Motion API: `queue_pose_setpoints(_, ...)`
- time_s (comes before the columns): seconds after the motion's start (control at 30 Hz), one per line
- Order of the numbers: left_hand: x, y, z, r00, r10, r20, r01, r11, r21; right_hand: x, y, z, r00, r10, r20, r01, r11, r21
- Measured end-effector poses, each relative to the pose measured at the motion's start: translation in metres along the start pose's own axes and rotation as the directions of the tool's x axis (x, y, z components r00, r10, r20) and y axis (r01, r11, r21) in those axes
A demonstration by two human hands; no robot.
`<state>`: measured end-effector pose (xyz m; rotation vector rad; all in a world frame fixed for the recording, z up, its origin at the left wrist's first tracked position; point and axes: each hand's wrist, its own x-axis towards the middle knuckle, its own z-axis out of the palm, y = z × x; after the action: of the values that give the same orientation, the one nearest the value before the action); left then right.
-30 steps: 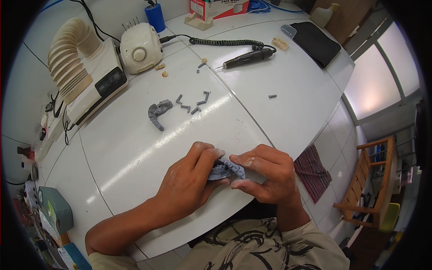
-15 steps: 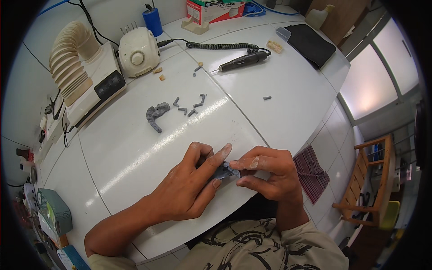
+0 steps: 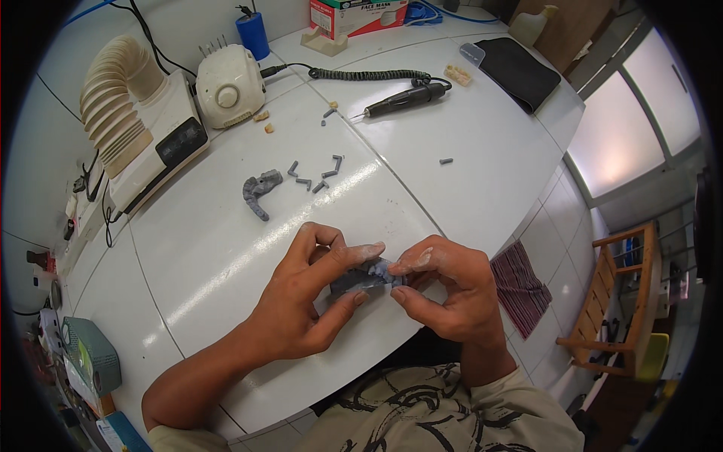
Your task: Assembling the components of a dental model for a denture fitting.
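A grey dental model (image 3: 369, 280) is held just above the white table near its front edge. My left hand (image 3: 295, 295) grips its left side, thumb below and index finger along the top. At its right end, my right hand (image 3: 456, 285) pinches it between thumb and fingers, which hide that end. White dust coats several fingertips. Farther off lies a second grey dental piece (image 3: 257, 197), curved like an arch. Beside it are several small grey bent pegs (image 3: 326, 172), and one short grey peg (image 3: 446, 160) lies apart to the right.
A black rotary handpiece (image 3: 407, 101) lies at the back, its coiled cord running to a cream control unit (image 3: 228, 92). A ribbed suction hose (image 3: 119, 98) stands at left. A black mat (image 3: 520, 74) and a yellowish tooth model (image 3: 457, 74) are at back right.
My left hand has opened its grip a little and shifted slightly left, so more of the grey dental model shows. My right fingers stay at its right end.
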<state>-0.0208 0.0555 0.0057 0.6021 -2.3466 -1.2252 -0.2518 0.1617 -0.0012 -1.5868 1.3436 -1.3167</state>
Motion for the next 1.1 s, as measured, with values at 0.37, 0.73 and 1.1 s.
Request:
queue_pose_setpoints(0.37,-0.002,-0.007,0.008,0.993,0.084,-0.086,-0.077,0.993,0.09,0.0,0.02,-0.008,0.989,0.03,-0.146,-0.014,0.994,0.109)
queue_pose_setpoints(0.73,-0.004,-0.002,0.015,0.992,0.045,-0.116,-0.034,0.994,0.1,0.001,0.021,-0.014,1.0,0.007,0.026,-0.01,0.991,0.131)
queue_pose_setpoints(1.1,-0.004,-0.002,0.014,0.994,0.044,-0.096,-0.036,0.996,0.083,0.0,0.022,-0.014,0.998,0.047,0.031,-0.053,0.975,0.215)
